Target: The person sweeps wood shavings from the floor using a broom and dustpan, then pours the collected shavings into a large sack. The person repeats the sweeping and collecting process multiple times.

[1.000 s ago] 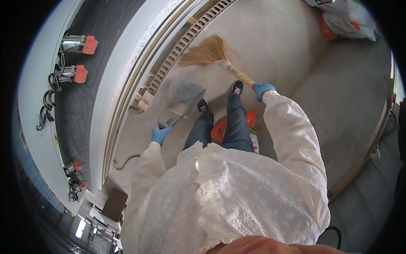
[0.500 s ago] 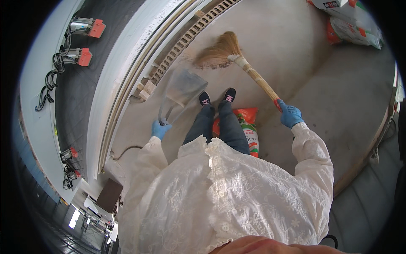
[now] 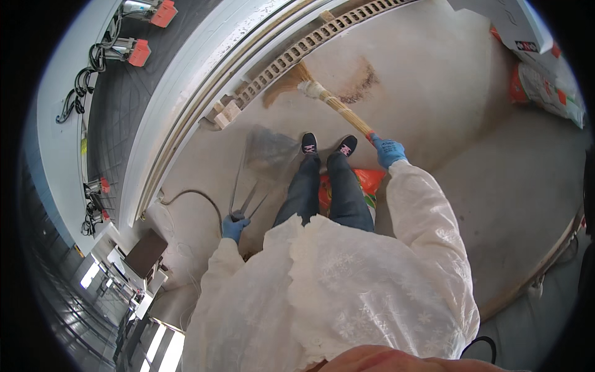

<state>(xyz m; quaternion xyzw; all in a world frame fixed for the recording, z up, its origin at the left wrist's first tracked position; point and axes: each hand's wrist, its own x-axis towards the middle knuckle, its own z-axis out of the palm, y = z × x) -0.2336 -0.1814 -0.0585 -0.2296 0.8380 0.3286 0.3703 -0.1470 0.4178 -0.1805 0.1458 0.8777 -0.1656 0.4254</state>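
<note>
My right hand point(image 3: 389, 152), in a blue glove, is closed around the red-wrapped end of a straw broom point(image 3: 342, 110). The broom reaches forward and left, its bristles on the floor close to a slotted metal strip. Right of the bristles lies a patch of brown dirt point(image 3: 358, 85). Lower left, my gloved left hand point(image 3: 233, 229) grips the grey handle bars of a translucent dustpan point(image 3: 271, 154). The pan sits left of my shoes, apart from both broom and dirt; whether it rests on the floor I cannot tell.
The slotted strip point(image 3: 310, 41) runs along a white machine frame at left. An orange and green bag point(image 3: 370, 180) lies behind my legs. More bags point(image 3: 545, 93) and a white box point(image 3: 517, 22) stand far right. A dark hose point(image 3: 201, 195) curves near my left hand.
The broom's bristles have swung left toward the slotted strip, uncovering the dirt patch. My right hand has come left. The dustpan has turned, and my left hand is closer to my body.
</note>
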